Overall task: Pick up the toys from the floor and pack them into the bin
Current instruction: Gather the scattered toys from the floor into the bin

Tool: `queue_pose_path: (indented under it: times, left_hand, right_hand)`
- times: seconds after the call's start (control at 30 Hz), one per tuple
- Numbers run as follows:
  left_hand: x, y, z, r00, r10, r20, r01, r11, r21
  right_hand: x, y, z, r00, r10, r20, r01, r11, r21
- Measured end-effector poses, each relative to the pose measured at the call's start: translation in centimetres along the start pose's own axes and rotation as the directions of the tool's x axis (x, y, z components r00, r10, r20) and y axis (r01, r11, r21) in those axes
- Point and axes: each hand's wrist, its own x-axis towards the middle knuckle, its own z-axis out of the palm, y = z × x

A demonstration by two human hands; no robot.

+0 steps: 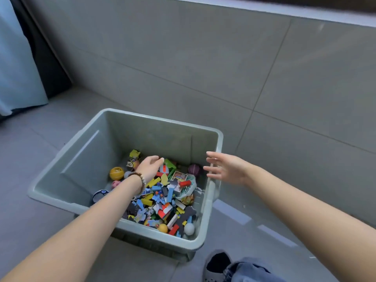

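Your left hand [149, 166] reaches out over the middle of the bin [142, 135], back up. Its fingers curl loosely downward and nothing shows in them. There's a bead bracelet [140, 180] on that wrist. Your right hand [225, 168] hovers at the bin's right rim with the palm turned left. Its fingers are straight and spread and it holds nothing.

The bin is grey-green plastic, open-topped, and sits on the grey tile floor [30, 151] just in front of you. The left part of its bottom is bare. The toys [162, 196] are heaped from the middle to the right and near corner: mostly small blocks and flat pieces in blue, yellow, red and black. A yellow ball [116, 173] lies at the left edge of the heap and a purple ball [194, 169] at the far right by your right fingers. A white ball [189, 228] sits in the near right corner.

A shoe [217, 263] and a jeans leg [248, 269] are near right, beside the bin.
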Motion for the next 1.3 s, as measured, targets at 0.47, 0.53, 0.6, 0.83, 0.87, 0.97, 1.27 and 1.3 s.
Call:
queue_pose_path:
  times: [0.47,0.53,0.6,0.83,0.87,0.97,1.27,1.3]
  left_hand:
    - [-5.2,14.8,24.1,0.855,0.383,0.35,-0.477,0.844,0.243]
    - [-5.5,14.5,29.6,0.829,0.345,0.44,-0.504,0.802,0.321]
    - [-5.7,13.6,34.8,0.807,0.299,0.509,-0.522,0.764,0.38]
    - [-5.8,9.1,52.4,0.705,0.15,0.694,-0.605,0.638,0.476]
    - [-5.8,8.5,54.4,0.687,0.146,0.712,-0.621,0.626,0.471]
    - [-5.4,6.7,60.0,0.621,0.132,0.773,-0.673,0.594,0.44]
    - [-3.6,4.5,72.1,0.467,0.163,0.869,-0.79,0.518,0.328]
    - [-3.6,4.3,73.0,0.451,0.169,0.876,-0.802,0.508,0.315]
  right_hand:
    - [-18.7,4.5,-29.9,0.808,-0.113,-0.578,-0.071,0.955,-0.287]
    - [-20.9,7.7,-33.9,0.76,-0.085,-0.644,-0.152,0.94,-0.304]
    - [-22.5,10.8,-37.5,0.711,-0.058,-0.701,-0.211,0.933,-0.292]
    - [-22.5,21.2,-47.8,0.621,0.05,-0.783,-0.239,0.963,-0.128]
    - [-21.9,22.4,-49.0,0.609,0.048,-0.791,-0.22,0.969,-0.11]
    - [-19.3,25.6,-52.1,0.563,0.024,-0.826,-0.126,0.99,-0.057]
    - [-12.9,30.5,-57.0,0.441,-0.024,-0.897,0.166,0.985,0.055]
    - [-12.6,30.8,-57.2,0.433,-0.027,-0.901,0.176,0.983,0.055]
